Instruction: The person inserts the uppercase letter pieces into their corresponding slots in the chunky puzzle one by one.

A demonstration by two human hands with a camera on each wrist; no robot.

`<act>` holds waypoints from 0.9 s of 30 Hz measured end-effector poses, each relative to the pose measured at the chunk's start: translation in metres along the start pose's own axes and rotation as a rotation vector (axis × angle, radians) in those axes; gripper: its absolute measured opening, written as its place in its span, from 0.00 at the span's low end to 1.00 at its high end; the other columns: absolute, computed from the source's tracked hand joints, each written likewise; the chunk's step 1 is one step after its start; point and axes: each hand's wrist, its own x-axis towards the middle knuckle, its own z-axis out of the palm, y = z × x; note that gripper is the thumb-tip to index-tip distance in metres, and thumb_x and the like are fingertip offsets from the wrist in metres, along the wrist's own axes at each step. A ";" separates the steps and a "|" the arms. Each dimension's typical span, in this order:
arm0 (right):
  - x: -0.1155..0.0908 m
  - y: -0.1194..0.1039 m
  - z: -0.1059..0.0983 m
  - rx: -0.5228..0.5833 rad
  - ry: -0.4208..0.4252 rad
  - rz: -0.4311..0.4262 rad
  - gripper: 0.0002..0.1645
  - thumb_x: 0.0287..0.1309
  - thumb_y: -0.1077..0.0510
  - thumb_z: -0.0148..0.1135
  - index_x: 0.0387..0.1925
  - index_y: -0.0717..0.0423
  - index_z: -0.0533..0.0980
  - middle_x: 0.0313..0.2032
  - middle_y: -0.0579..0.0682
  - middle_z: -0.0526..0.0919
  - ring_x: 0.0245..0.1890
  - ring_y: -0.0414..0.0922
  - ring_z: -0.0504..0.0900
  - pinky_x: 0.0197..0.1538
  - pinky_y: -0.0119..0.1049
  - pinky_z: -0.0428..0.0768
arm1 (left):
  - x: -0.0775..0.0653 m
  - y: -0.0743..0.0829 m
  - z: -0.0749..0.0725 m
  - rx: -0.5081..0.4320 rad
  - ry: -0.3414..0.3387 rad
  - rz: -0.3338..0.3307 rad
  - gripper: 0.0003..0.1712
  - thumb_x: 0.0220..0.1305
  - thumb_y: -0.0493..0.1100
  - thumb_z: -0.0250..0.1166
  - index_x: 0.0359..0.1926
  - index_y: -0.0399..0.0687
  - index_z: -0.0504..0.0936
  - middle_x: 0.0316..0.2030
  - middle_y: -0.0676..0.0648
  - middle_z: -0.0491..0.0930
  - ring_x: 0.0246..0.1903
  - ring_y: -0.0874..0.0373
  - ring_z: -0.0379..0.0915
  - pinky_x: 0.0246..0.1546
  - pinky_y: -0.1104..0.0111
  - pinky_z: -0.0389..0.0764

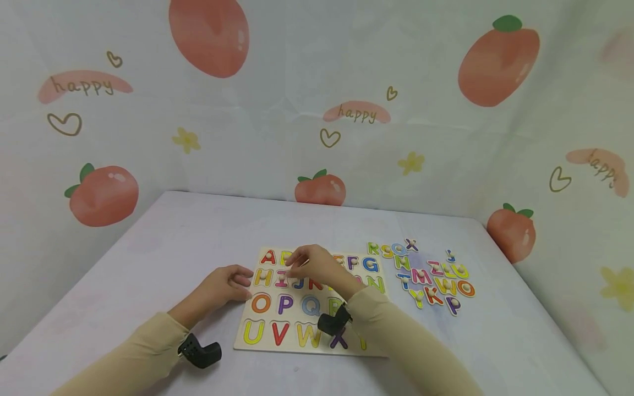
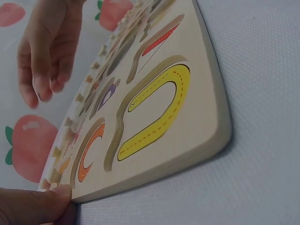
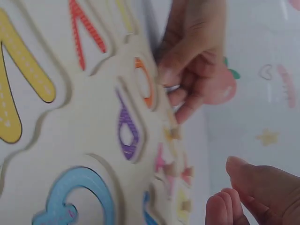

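A wooden alphabet puzzle board [image 1: 317,352] lies on the table, with knobbed letters such as A [image 1: 268,257], G [image 1: 370,264] and H [image 1: 263,278] set in its upper part. The lower recesses, such as the yellow U [image 2: 180,93] and purple P [image 3: 125,131], show bare printed outlines. My left hand [image 1: 225,287] holds the board's left edge, its thumb [image 2: 56,197] on the rim. Above the upper rows hovers my right hand [image 1: 319,269], fingers loosely bent and nothing visible between them. Close by it sits the pink I [image 1: 281,279].
Several loose knobbed letters lie right of the board, including a pink M [image 1: 421,276], a red K [image 1: 433,296], a purple P [image 1: 453,305] and a small blue J [image 1: 450,255]. A printed cloth backdrop [image 1: 277,148] stands behind the table.
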 end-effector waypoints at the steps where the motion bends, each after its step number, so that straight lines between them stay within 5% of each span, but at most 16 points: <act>1: -0.003 0.001 -0.005 0.018 0.005 -0.010 0.10 0.52 0.55 0.72 0.37 0.51 0.82 0.30 0.46 0.79 0.31 0.42 0.76 0.35 0.33 0.75 | 0.000 0.000 0.000 0.005 -0.001 0.004 0.29 0.51 0.36 0.72 0.55 0.34 0.75 0.39 0.44 0.79 0.35 0.57 0.75 0.40 0.65 0.78; 6: -0.020 0.012 -0.030 0.093 0.044 -0.048 0.10 0.56 0.58 0.69 0.40 0.55 0.81 0.32 0.49 0.80 0.33 0.42 0.79 0.42 0.40 0.80 | 0.000 0.001 0.000 0.017 0.000 0.007 0.29 0.51 0.36 0.72 0.55 0.34 0.75 0.40 0.44 0.79 0.36 0.58 0.75 0.41 0.63 0.78; 14: -0.055 0.054 -0.069 0.099 0.131 0.007 0.13 0.57 0.58 0.67 0.43 0.60 0.80 0.34 0.50 0.81 0.35 0.43 0.81 0.45 0.42 0.81 | 0.001 -0.001 -0.001 0.022 0.004 -0.003 0.30 0.52 0.37 0.72 0.56 0.35 0.75 0.40 0.44 0.79 0.36 0.57 0.76 0.42 0.63 0.78; 27: -0.101 0.123 -0.146 0.059 0.270 0.202 0.24 0.62 0.52 0.63 0.54 0.63 0.74 0.44 0.54 0.80 0.40 0.47 0.81 0.45 0.38 0.79 | 0.001 -0.001 0.000 0.030 0.001 0.010 0.29 0.51 0.37 0.73 0.55 0.35 0.75 0.40 0.45 0.79 0.36 0.57 0.75 0.41 0.63 0.78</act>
